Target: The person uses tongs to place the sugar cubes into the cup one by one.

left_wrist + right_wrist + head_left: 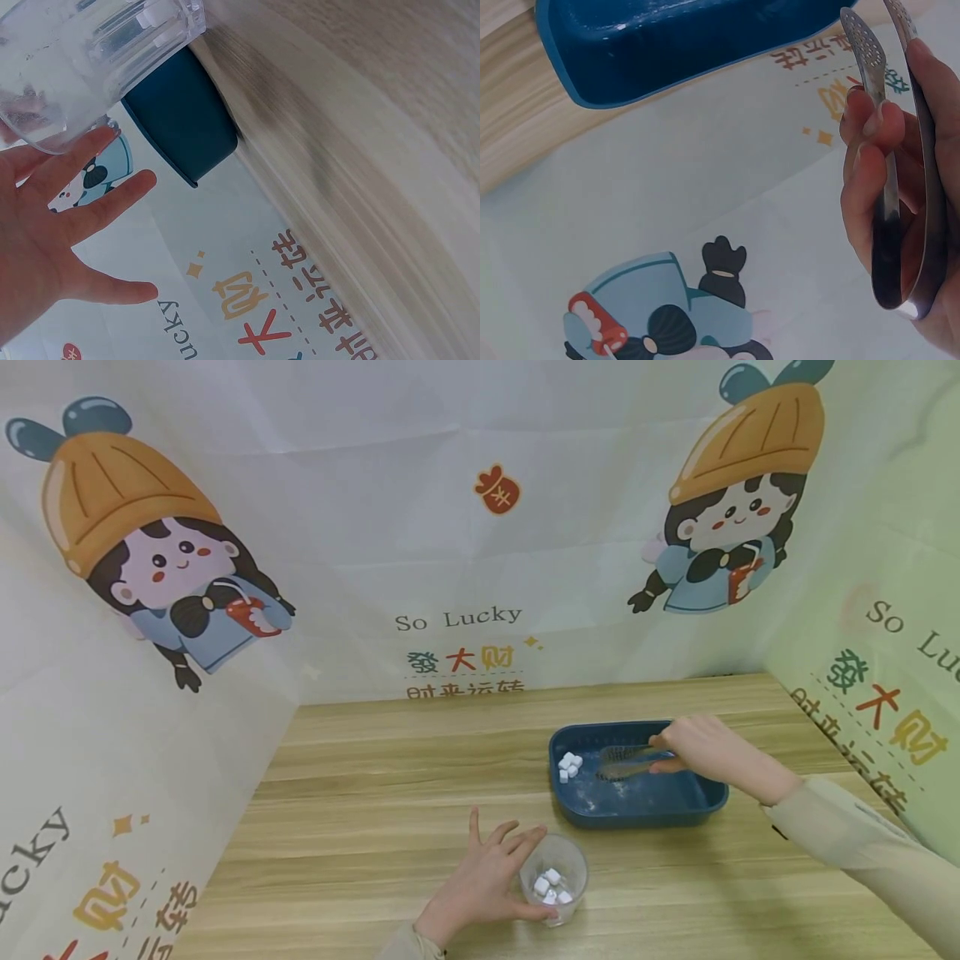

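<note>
My left hand (pixel 483 878) holds a clear glass (pixel 576 860) between thumb and index finger, with the other fingers spread away from it. Several white cubes (pixel 551 883) lie in the glass, which stands on the table in front of the tray. In my right hand (pixel 705 750) is a pair of metal tongs (pixel 887 225) with perforated tips, gripped by the arms. Over the inside of the blue tray (pixel 637 820), the tongs' tips are apart with nothing visible between them. More white cubes (pixel 570 764) sit together at the tray's left end.
The wooden table (pixel 360 793) runs back to a printed cloth backdrop (pixel 375 543). Side cloths with cartoon figures and lettering close off the left and right. The tray stands right of the table's middle.
</note>
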The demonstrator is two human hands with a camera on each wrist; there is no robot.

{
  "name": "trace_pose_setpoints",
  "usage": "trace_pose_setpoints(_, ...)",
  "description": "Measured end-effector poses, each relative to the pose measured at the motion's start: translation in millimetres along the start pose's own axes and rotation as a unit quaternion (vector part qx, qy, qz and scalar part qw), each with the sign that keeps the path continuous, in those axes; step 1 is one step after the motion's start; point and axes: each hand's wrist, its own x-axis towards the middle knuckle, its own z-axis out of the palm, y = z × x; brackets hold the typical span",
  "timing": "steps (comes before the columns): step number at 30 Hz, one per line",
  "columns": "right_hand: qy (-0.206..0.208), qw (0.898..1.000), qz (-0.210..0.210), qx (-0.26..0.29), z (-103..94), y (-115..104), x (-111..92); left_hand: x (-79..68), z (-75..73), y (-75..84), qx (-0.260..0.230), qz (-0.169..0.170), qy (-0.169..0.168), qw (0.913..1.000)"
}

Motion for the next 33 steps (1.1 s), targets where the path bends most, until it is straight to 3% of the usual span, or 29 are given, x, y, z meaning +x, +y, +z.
trace_pose_setpoints(8,0.000,1.000,0.015,0.017,12.4,8.3,12.3,-0.1,-2.6,1.3,-0.004,-0.007,-0.015,0.9999)
trace_pose_setpoints(20,0.005,0.999,0.034,0.035,31.8,16.6,27.7,0.0,-0.8,0.6,-0.003,-0.004,-0.008,1.0000)
trace_pose_setpoints(27,0.019,0.999,0.027,0.028,37.9,16.7,35.9,0.5,-1.9,1.4,-0.003,-0.005,-0.010,0.9999)
trace_pose_setpoints(33,0.003,0.999,0.040,0.011,45.0,17.3,43.3,0.5,-1.7,1.4,-0.007,-0.006,-0.009,0.9999)
